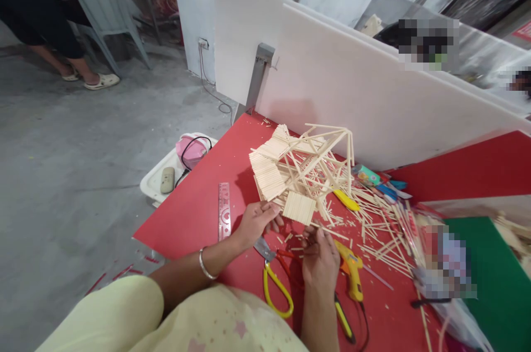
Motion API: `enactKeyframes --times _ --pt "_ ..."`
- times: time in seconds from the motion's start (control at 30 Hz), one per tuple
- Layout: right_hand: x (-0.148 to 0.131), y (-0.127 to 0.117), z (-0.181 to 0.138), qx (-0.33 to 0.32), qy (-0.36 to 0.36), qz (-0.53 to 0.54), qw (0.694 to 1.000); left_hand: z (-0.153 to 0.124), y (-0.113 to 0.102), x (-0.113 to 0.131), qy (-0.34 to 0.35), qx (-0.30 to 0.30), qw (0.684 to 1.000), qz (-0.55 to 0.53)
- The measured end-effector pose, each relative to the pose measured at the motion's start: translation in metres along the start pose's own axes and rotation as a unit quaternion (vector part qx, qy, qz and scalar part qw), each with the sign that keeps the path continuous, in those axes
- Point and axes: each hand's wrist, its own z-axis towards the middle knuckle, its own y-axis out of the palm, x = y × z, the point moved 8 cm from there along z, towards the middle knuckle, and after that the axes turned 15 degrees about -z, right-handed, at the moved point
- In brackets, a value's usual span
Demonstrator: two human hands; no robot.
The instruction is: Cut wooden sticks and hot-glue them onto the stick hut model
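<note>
Touching stick model (pixel 302 169) – L hand (pixel 257 223) | R hand (pixel 320 259) beside glue gun (pixel 352 273)

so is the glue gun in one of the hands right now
No, the yellow glue gun lies on the red table beside the right hand, not gripped.

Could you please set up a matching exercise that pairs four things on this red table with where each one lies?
Things:
1. ruler
2. scissors
3. glue gun
4. stick model

Places:
A. just right of the right hand
B. beyond both hands, by the white partition
C. left of the left hand
D. between the hands, nearer the person

Pairs: 1-C; 2-D; 3-A; 4-B
</note>
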Motion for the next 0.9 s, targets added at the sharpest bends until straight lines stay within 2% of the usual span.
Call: enactKeyframes --times 0.9 --pt "0.0034 -0.0018 -0.0009 0.002 0.015 0.011 1.000 0.0008 -0.0010 -0.0001 0.003 0.000 1.000 0.005"
